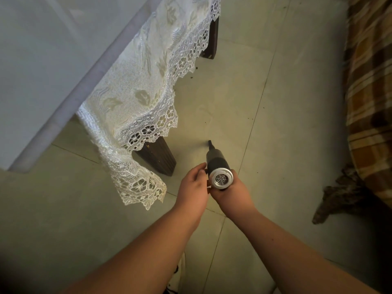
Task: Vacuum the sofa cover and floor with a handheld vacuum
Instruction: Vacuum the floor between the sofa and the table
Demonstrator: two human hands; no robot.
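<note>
A black handheld vacuum (pixel 216 162) with a silver grilled rear end points its narrow nozzle down at the pale tiled floor (pixel 233 98). My right hand (pixel 233 193) grips its handle from below. My left hand (pixel 194 185) touches the left side of the vacuum body with its fingertips, fingers lightly bent. A white lace cover (pixel 144 96) hangs over a dark wooden piece of furniture to the left. Small dark crumbs lie scattered on the floor ahead of the nozzle.
Two dark wooden legs (pixel 158 157) stand on the floor under the lace, one near and one far. A plaid brown-orange fabric (pixel 371 92) hangs at the right edge, with dark mottled cloth (pixel 343 196) below it. A grey-white surface fills the upper left.
</note>
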